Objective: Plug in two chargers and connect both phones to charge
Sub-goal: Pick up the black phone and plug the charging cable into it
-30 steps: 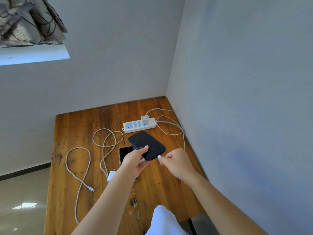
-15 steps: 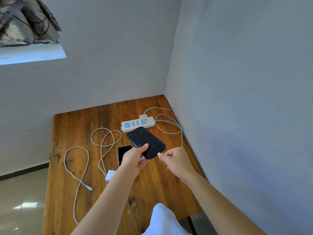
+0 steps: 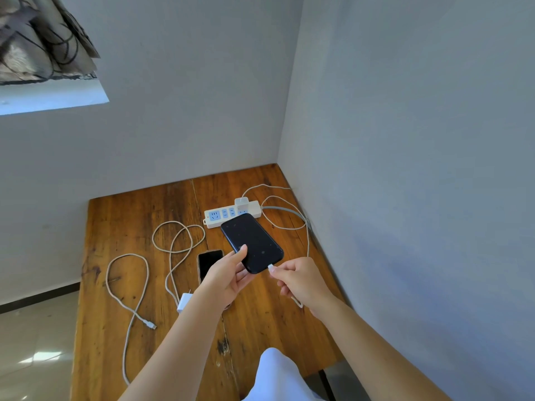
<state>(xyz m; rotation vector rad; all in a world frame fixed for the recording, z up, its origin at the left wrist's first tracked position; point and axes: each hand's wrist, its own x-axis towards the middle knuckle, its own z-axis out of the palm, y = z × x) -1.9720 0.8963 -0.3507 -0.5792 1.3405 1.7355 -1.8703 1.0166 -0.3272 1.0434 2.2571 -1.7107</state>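
My left hand (image 3: 228,274) holds a black phone (image 3: 252,241) above the wooden table (image 3: 124,215), screen up. My right hand (image 3: 301,280) pinches the white cable plug (image 3: 270,267), whose tip touches the phone's lower edge. That cable (image 3: 286,227) runs back to a white charger (image 3: 241,203) plugged into the white power strip (image 3: 215,217). A second dark phone (image 3: 208,263) lies flat on the table, partly behind my left hand. A second white charger (image 3: 184,303) lies loose by my left wrist, with its long cable (image 3: 173,241) looped over the table.
Walls close the table in at the back and the right. The loose cable's free end (image 3: 150,325) lies near the left front of the table. A tiled floor (image 3: 34,348) shows to the left, and white cloth (image 3: 275,374) at the bottom edge.
The plug in my right hand has closed the small gap and now meets the phone's lower edge. The phone is raised slightly toward the power strip.
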